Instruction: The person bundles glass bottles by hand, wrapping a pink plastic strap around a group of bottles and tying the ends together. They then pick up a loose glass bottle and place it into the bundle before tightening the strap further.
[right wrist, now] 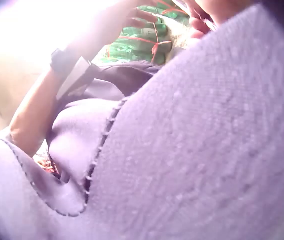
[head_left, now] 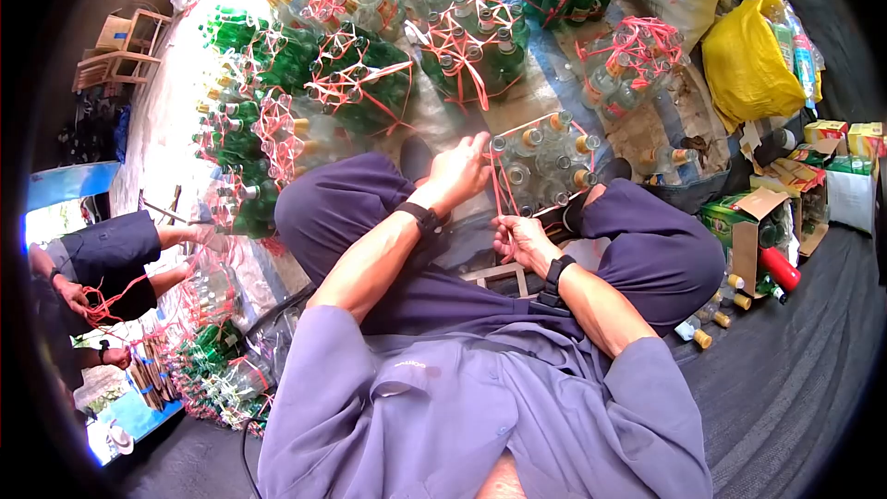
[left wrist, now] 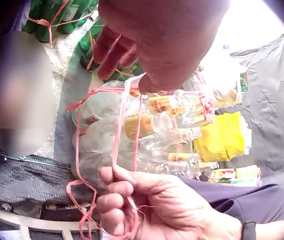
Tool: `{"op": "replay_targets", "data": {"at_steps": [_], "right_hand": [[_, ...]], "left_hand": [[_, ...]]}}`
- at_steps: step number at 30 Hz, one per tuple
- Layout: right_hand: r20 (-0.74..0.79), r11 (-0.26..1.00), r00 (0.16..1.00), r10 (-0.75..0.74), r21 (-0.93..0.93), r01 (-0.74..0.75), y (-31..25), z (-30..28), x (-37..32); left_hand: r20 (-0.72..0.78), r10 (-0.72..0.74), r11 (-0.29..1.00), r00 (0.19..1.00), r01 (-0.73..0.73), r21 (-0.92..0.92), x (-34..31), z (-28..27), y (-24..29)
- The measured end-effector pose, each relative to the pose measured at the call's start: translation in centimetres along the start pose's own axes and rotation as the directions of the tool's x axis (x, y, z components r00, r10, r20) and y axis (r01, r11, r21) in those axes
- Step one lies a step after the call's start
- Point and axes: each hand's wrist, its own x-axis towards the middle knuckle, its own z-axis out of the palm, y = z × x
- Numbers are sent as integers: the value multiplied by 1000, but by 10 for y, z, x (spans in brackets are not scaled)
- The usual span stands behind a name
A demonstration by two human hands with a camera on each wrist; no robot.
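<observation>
In front of the person's crossed legs stands a bundle of clear glass bottles (head_left: 543, 164), several with yellow labels, ringed by pink plastic twine (left wrist: 117, 135). My left hand (head_left: 457, 172) is at the bundle's left edge, pinching the twine between thumb and finger while its other fingers extend loosely. Lower down, my right hand (head_left: 525, 242) grips the same twine in curled fingers, and a loose loop hangs beside it in the left wrist view. Between the two hands the strands run taut across the bottles. Shirt cloth (right wrist: 192, 140) fills most of the right wrist view.
Twine-tied bundles of green bottles (head_left: 365, 83) and clear ones stand beyond and to the left. At right are a yellow sack (head_left: 750, 65), cardboard boxes (head_left: 753, 222) and loose bottles (head_left: 719, 310). Another person's hand (head_left: 72, 298) holds pink twine at far left.
</observation>
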Motion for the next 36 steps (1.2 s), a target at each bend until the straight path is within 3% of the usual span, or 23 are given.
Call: {"op": "replay_targets", "data": {"at_steps": [3,7,11,13,21,22,26,28,36], "right_hand": [[125,997,991,40,-63,-33,-1,-9,7],[1,994,999,34,-108,-34,-6,2,-9],[10,993,997,73,-90,-72,-7,0,-3],[68,988,986,154,-26,-152,0,-4,11],[171,985,973,158,-93,-144,6,32,-8],[96,973,986,139,-199,-118,6,35,-10],[142,972,976,163,-190,-134,15,22,7],[15,946,985,174,-280,-163,17,24,-2],[153,963,954,259,-117,-243,19,34,-16]], "left_hand": [[-32,50,999,998,-50,10,12,8,4],[80,74,985,994,-85,151,24,18,-2],[31,176,970,984,-179,164,32,25,-10],[29,127,974,992,-130,184,33,27,-7],[-10,146,978,989,-143,149,33,33,-9],[1,133,977,991,-131,168,34,32,-9],[7,140,981,990,-139,137,36,33,-10],[38,70,989,997,-75,128,35,33,-8],[60,-45,999,997,43,28,35,34,-2]]}}
